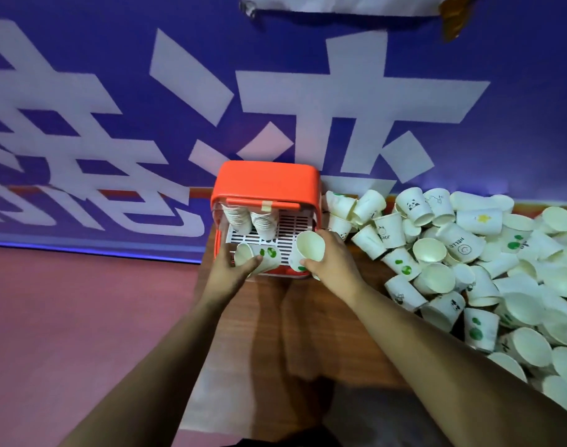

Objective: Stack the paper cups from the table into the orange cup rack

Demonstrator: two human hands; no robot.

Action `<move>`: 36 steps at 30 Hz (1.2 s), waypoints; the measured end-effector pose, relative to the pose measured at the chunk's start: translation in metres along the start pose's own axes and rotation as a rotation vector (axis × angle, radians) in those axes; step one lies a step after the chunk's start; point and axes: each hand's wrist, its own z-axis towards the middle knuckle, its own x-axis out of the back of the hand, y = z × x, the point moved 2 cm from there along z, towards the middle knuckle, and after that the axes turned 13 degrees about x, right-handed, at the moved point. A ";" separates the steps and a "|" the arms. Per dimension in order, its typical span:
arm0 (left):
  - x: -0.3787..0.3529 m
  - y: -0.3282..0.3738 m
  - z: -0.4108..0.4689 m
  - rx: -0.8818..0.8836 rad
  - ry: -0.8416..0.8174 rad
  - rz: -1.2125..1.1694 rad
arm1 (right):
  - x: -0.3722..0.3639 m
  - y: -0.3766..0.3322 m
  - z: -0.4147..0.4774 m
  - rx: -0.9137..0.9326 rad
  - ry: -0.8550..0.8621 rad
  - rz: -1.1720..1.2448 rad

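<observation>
Wooden table (308,333), brown with visible grain, ran from bottom centre up to the wall. The orange cup rack (266,185) stood at its far left corner, back against the blue banner (308,101). The banner covered the whole wall, with big white characters and a lit blue edge along its bottom. Pinkish-red floor (66,317) lay left of the table. A pale sheet (211,382) sat at the table's near left edge.

Inside the rack was a white slotted tray (285,224), with two nested cup stacks (240,217) side by side at its back left. A strip of tape (267,206) sat on the rack's front bar.

The left hand (233,272) had its fingers wrapped round a green-dotted cup (262,256), which lay sideways, mouth to the left, over the tray's front left. The right hand (330,262) gripped a second cup (308,250), mouth tilted up toward the camera, at the tray's front right.

The loose cup pile (469,253) filled the right half of the table, heaped against the wall and reaching just beside the rack. Some cups showed pandas or green dots. A white crumpled thing (340,4) and a brown thing (453,17) sat at the top edge; could not tell what they were.
</observation>
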 end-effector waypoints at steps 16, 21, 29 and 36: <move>0.018 -0.027 0.068 -0.012 -0.064 0.044 | -0.083 0.028 0.044 -0.031 -0.149 -0.244; 0.013 -0.023 0.068 -0.022 -0.076 0.039 | -0.085 0.038 0.044 -0.027 -0.209 -0.247; -0.008 -0.004 0.057 -0.114 -0.176 0.011 | -0.045 0.021 0.033 -0.016 -0.003 -0.036; -0.041 0.009 0.067 -0.294 -0.186 0.184 | -0.031 0.023 0.036 -0.065 -0.021 0.354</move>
